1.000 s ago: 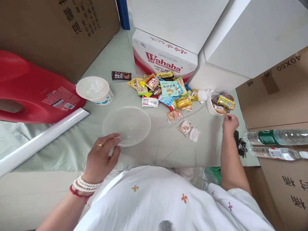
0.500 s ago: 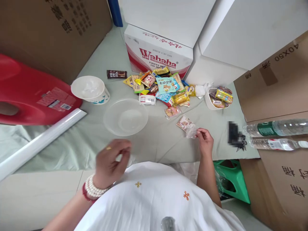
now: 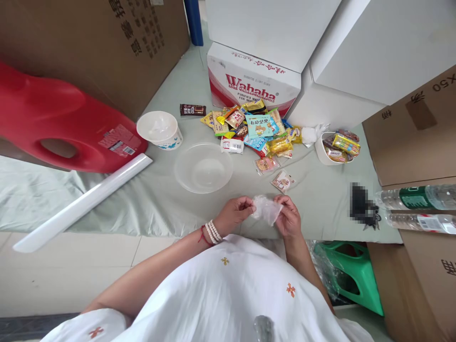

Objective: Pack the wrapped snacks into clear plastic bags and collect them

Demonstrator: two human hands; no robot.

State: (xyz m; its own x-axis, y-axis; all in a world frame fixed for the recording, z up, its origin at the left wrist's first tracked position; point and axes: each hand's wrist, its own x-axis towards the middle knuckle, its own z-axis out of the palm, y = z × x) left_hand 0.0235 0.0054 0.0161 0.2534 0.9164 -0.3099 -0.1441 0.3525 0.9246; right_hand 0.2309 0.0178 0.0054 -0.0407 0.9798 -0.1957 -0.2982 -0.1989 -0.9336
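Note:
My left hand (image 3: 233,213) and my right hand (image 3: 289,217) are both pinched on a small clear plastic packet (image 3: 265,209), held between them just in front of my body. Beyond my hands an empty clear plastic bowl (image 3: 203,167) sits on the pale green cloth (image 3: 142,204). A pile of snack packets (image 3: 254,128) lies farther back. One small packet (image 3: 282,181) lies alone just beyond my right hand. A white bowl (image 3: 326,156) at the right holds more snacks.
A white paper cup (image 3: 159,129), a red plastic stool (image 3: 53,128) and a white roll (image 3: 85,202) are at the left. A Wahaha carton (image 3: 249,83) and white boxes stand behind. Two water bottles (image 3: 416,209) and a blurred dark object (image 3: 361,204) lie at the right, with a green stool (image 3: 351,275) below.
My right hand left the white snack bowl, picked up the clear packet and brought it toward me. My left hand left the clear bowl's rim and joined it on the packet.

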